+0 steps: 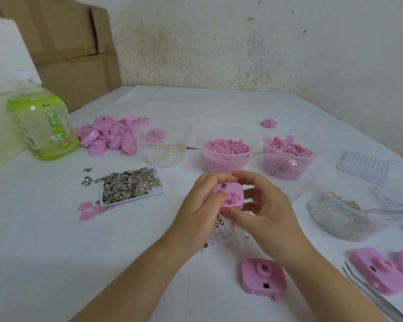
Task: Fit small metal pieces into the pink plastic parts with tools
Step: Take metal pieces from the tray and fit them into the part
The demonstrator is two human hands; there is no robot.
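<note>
Both hands are on one pink part point(231, 195), held up just above table centre. Left hand point(196, 208) wraps its left edge, fingers curled, thumb on the face. Right hand point(268, 212) pinches the right edge, forefinger on top, thumb under. A white grid tray point(220, 232) sits below them, mostly hidden. Surface is a table under a white sheet point(137, 256). Stained off-white wall point(219, 47) at 12, stacked cardboard boxes point(68, 54) at 10-11, green drink bottle point(44, 126) upright at 9-10. Containers, placed from the hands:
- flat white tray point(137, 198) at 9, covered in small metal pieces point(126, 182), a few spilled off its left corner
- ring tub point(165, 159) at 11, with clear bits, gold rings and one pink piece
- middle tub point(226, 166) at 12, heaped with tiny pink bits
- back-right tub point(310, 159) at 1, with flat pink pieces
- tilted clear tub point(261, 159) against that one's front, contents unclear
- big clear tub point(340, 224) at 3, with clear bits and some gold rings

White gridded block point(363, 168) at 2. Loose items: pile of pink parts point(112, 135) at 10-11, lone pink piece point(269, 123) far back at 1, flat pink scraps point(89, 210) at 9. Spare pink housing point(263, 277) at 5, two further housings point(379, 273) at 4. Tweezers point(379, 298) lie beside those at the table edge, untouched.
</note>
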